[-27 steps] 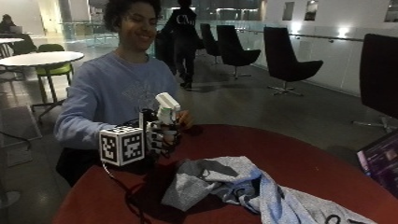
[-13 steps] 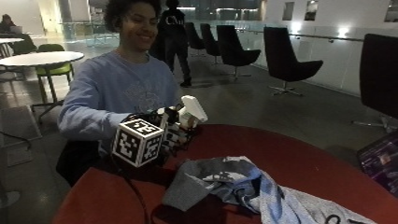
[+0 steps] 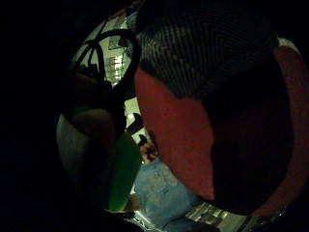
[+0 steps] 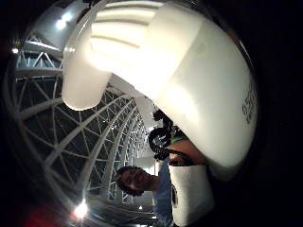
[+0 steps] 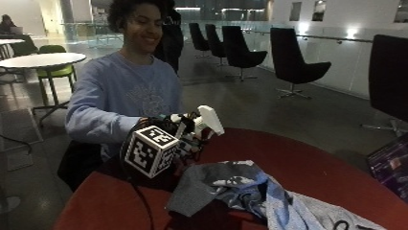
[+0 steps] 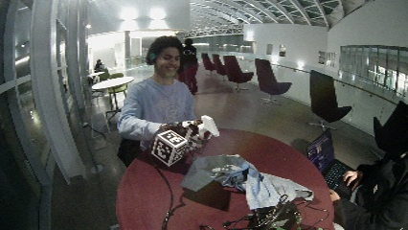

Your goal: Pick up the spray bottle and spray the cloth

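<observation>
the spray bottle [image 5: 205, 125] has a white spray head and is held up off the desk [image 5: 306, 167] in the gloved right hand [image 5: 177, 129], its nozzle tilted toward the cloth [image 5: 248, 191]. a green body is seen in a palm view. the cloth, grey and pale blue, lies crumpled on the red desk, just beside the bottle.

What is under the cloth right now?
The cloth lies crumpled on the red table; only tabletop shows around it. Anything beneath its folds is hidden. The spray bottle is held above the table beside it.
</observation>
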The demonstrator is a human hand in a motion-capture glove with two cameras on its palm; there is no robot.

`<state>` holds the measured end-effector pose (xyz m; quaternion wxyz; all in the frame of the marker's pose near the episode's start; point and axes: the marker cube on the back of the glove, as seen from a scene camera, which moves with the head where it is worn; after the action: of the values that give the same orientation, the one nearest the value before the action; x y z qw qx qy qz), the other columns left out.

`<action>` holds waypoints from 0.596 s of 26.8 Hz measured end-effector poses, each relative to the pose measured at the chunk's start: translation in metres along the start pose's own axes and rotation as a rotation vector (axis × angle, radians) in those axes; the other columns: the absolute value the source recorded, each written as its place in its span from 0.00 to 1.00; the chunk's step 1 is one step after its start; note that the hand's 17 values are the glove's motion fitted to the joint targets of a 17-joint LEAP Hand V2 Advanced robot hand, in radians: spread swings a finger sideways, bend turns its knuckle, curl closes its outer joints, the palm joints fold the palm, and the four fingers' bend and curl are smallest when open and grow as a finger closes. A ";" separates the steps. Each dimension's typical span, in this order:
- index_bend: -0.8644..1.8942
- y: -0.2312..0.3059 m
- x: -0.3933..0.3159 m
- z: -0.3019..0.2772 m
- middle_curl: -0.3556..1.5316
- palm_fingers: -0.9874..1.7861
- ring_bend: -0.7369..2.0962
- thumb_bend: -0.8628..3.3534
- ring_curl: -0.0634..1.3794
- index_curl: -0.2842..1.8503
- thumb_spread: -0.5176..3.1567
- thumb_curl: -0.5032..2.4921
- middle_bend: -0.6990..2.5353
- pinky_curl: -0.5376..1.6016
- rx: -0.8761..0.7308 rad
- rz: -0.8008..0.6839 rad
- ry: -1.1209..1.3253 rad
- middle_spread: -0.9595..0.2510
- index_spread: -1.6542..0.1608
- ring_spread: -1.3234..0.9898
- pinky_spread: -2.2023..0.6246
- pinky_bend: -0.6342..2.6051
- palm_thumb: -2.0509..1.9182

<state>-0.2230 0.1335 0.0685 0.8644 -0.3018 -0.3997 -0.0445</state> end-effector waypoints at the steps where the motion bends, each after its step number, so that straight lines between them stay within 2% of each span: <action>1: 0.34 -0.001 0.001 0.000 0.43 0.74 0.48 0.20 0.32 0.23 0.41 0.35 0.32 0.43 0.000 0.002 -0.002 0.77 0.80 0.57 0.82 0.30 0.72; 16: 0.34 -0.005 -0.001 0.004 0.43 0.74 0.48 0.20 0.33 0.23 0.41 0.35 0.32 0.43 -0.012 0.002 -0.016 0.78 0.80 0.57 0.82 0.30 0.72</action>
<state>-0.2280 0.1320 0.0725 0.8595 -0.3076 -0.4058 -0.0435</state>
